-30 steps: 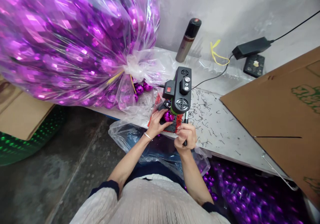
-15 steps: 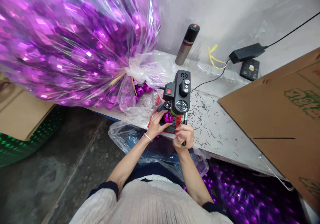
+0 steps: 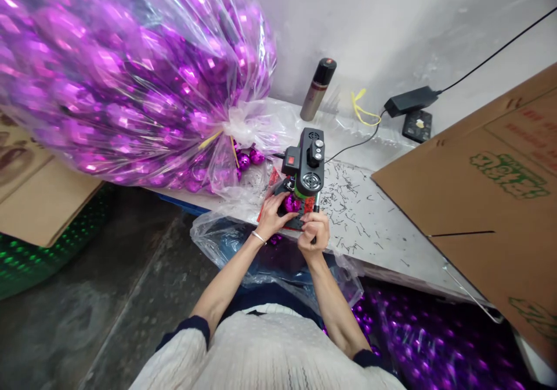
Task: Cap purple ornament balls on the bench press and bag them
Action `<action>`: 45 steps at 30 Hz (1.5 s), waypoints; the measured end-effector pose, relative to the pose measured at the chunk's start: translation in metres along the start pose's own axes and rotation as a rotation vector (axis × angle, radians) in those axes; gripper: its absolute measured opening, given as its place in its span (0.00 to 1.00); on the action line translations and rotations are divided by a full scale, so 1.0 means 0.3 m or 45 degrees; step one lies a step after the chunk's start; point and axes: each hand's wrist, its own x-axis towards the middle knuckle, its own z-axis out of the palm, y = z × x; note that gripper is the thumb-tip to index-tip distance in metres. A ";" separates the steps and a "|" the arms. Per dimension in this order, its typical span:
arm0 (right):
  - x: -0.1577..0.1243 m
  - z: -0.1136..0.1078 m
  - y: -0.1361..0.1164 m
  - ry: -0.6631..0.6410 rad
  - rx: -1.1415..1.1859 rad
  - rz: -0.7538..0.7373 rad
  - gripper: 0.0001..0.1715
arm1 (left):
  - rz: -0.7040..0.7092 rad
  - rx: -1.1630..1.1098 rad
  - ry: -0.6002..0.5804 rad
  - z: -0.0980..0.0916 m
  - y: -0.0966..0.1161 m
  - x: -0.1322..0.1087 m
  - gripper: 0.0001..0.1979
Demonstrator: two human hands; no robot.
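A small black bench machine (image 3: 307, 166) with a red switch stands on the white table (image 3: 383, 227). Under its head sits a shiny purple ball (image 3: 291, 203). My left hand (image 3: 270, 215) is closed around that ball and holds it against the machine's base. My right hand (image 3: 314, 233) is wrapped in a fist around the machine's black lever handle just right of the ball. A red mat (image 3: 272, 182) lies under the machine.
A huge clear bag of purple balls (image 3: 130, 76) fills the left. A spray can (image 3: 317, 88), yellow tie (image 3: 361, 108) and power adapter (image 3: 411, 101) stand by the wall. A large cardboard sheet (image 3: 491, 198) covers the right. Purple balls (image 3: 435, 343) lie in plastic below the table.
The view has drawn back and tilted a little, so the machine looks smaller. My right hand has pulled the lever handle slightly down and toward me. The left hand stays on the ball.
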 end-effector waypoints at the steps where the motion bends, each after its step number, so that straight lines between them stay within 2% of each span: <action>1: 0.021 -0.004 -0.014 0.027 0.008 0.048 0.15 | -0.001 -0.001 0.003 0.001 0.000 0.000 0.31; 4: 0.108 -0.022 -0.064 0.070 0.012 0.212 0.16 | 0.016 0.002 0.028 -0.008 0.009 -0.024 0.31; 7: 0.172 -0.043 -0.097 0.036 0.019 0.281 0.16 | 0.105 0.052 0.025 -0.044 0.030 -0.103 0.32; 12: 0.139 -0.053 -0.086 -0.015 0.026 0.211 0.15 | 0.324 0.238 -0.194 -0.132 0.071 -0.285 0.32; 14: 0.113 -0.048 -0.077 -0.018 0.028 0.183 0.14 | 0.362 0.266 -0.188 -0.157 0.075 -0.300 0.35; 15: 0.106 -0.046 -0.075 -0.012 0.029 0.174 0.14 | 0.365 0.263 -0.148 -0.167 0.072 -0.282 0.34; 17: 0.101 -0.043 -0.073 -0.011 0.026 0.161 0.15 | 0.305 0.269 -0.020 -0.181 0.053 -0.192 0.26; 19: 0.107 -0.043 -0.075 -0.014 0.023 0.148 0.15 | 0.164 0.319 0.118 -0.187 0.016 -0.045 0.19; 22: 0.119 -0.045 -0.078 -0.019 0.026 0.133 0.15 | -0.040 0.418 0.205 -0.188 -0.060 0.212 0.20; 24: 0.124 -0.047 -0.080 -0.028 0.025 0.122 0.15 | -0.271 0.563 0.127 -0.184 -0.109 0.358 0.20; 26: 0.127 -0.048 -0.083 -0.042 0.019 0.109 0.15 | -0.406 0.697 0.007 -0.179 -0.147 0.461 0.19; 28: 0.130 -0.050 -0.086 -0.049 0.013 0.092 0.15 | -0.442 0.766 -0.080 -0.178 -0.171 0.516 0.18; 30: 0.132 -0.052 -0.088 -0.059 0.001 0.087 0.15 | -0.430 0.777 -0.115 -0.189 -0.183 0.532 0.18; 32: 0.132 -0.054 -0.087 -0.068 -0.007 0.082 0.15 | -0.378 0.741 -0.101 -0.214 -0.179 0.511 0.19; 34: 0.130 -0.054 -0.084 -0.074 -0.004 0.078 0.15 | -0.268 0.656 -0.040 -0.245 -0.160 0.458 0.22; 36: 0.128 -0.054 -0.081 -0.064 0.006 0.086 0.15 | -0.148 0.510 0.069 -0.270 -0.124 0.373 0.26; 38: 0.130 -0.053 -0.079 -0.041 0.015 0.114 0.14 | -0.120 0.299 0.180 -0.273 -0.077 0.267 0.29; 40: 0.140 -0.054 -0.079 -0.022 0.010 0.141 0.14 | -0.191 0.009 0.215 -0.248 -0.032 0.157 0.31; 42: 0.161 -0.057 -0.079 -0.017 -0.010 0.137 0.14 | -0.298 -0.263 0.162 -0.206 0.003 0.062 0.31; 45: 0.201 -0.061 -0.081 -0.016 -0.048 0.102 0.15 | -0.433 -0.464 0.090 -0.139 0.025 -0.027 0.29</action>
